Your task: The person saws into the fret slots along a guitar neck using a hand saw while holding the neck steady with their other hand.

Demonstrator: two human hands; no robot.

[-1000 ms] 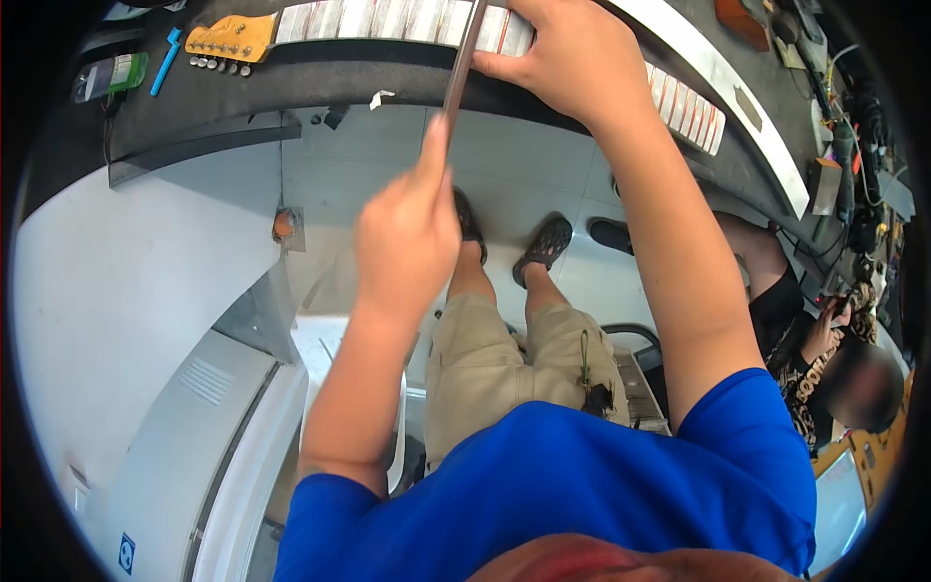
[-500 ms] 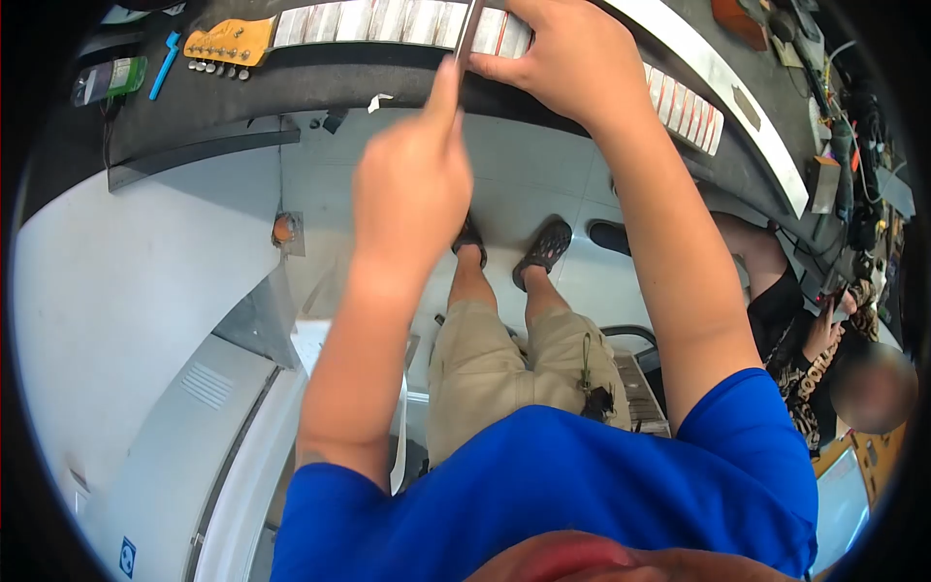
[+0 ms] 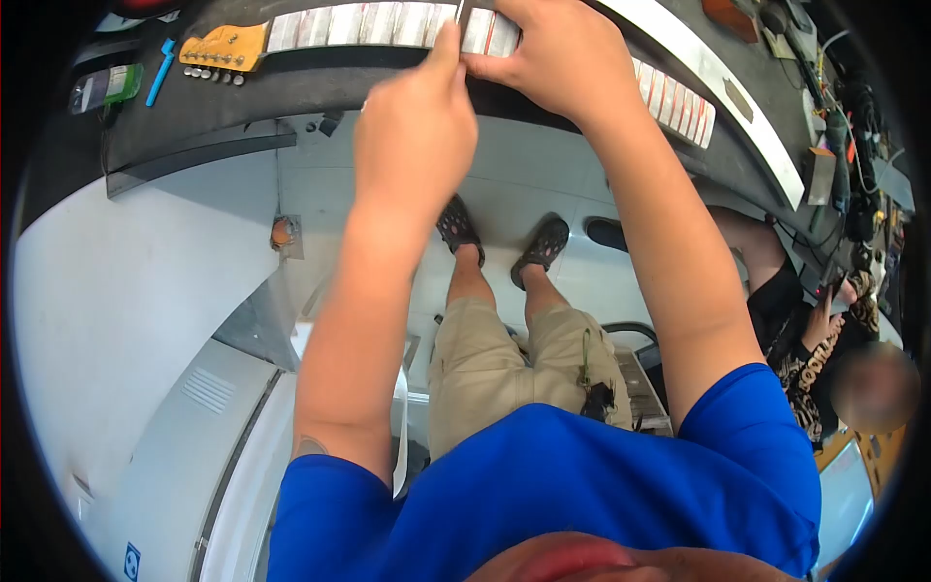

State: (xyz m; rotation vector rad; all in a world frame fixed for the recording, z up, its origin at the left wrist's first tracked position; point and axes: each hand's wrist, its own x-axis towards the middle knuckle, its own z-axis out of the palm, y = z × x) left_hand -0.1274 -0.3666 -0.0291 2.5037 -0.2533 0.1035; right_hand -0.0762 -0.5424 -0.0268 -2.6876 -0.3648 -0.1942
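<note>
A guitar neck (image 3: 364,26) with an orange-yellow headstock (image 3: 225,48) lies across the dark bench, its fingerboard covered in pale tape strips between the frets. My left hand (image 3: 417,126) is closed on a narrow, dark file (image 3: 465,14), index finger stretched along it, and the file crosses the neck. Just right of the file, my right hand (image 3: 572,63) grips the neck, thumb along the near edge. Its other fingertips are hidden or cut off by the top of the view.
On the bench (image 3: 204,121) lie a blue string winder (image 3: 161,73) and a green-labelled bottle (image 3: 105,88). A long white curved strip (image 3: 718,87) runs behind the neck. Tools crowd the right side (image 3: 842,160). Another person (image 3: 810,339) sits at the right.
My left hand has moved up and away from me, carrying the file further across the neck. My right hand keeps its place on the neck. The whole view has shifted slightly.
</note>
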